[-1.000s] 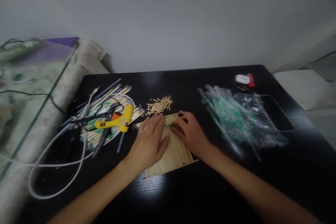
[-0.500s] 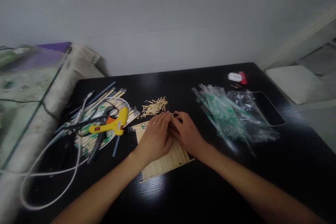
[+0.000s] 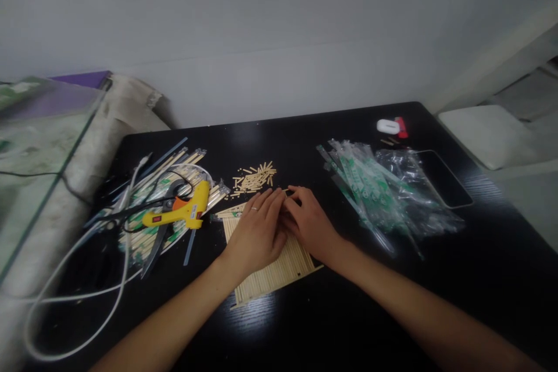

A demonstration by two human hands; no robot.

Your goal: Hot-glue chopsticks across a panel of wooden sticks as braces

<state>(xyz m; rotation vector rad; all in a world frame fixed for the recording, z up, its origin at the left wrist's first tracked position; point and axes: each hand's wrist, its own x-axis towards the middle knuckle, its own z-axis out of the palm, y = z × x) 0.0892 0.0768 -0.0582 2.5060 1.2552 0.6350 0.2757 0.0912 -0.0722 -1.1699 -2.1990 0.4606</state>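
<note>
A flat mat of pale wooden sticks [image 3: 274, 276] laid side by side rests on the dark table, with crosswise sticks along its near and far edges. Over its upper left part lies my left hand [image 3: 257, 229], a ring on one finger. Its fingers stretch forward to the far edge, and its thumb is tucked inward. My right hand [image 3: 311, 224] meets it at the far right corner, fingers bent and closed round the end of a wooden stick [image 3: 285, 190]. The fingertips partly hide this stick. Just beyond the hands is a heap of short cut stick pieces [image 3: 257, 179].
At left, a yellow glue gun [image 3: 178, 215] lies on wrapped chopsticks [image 3: 143, 238], beside dark-handled cutters [image 3: 157, 250] and a looped white cable [image 3: 117, 302]. To the right are empty plastic wrappers [image 3: 366, 180], a phone [image 3: 442, 177] and a white case [image 3: 387, 127].
The view has shifted slightly, moving the left-side objects a little left and down. Both hands stay at the mat's far edge, with only slight finger movement.
</note>
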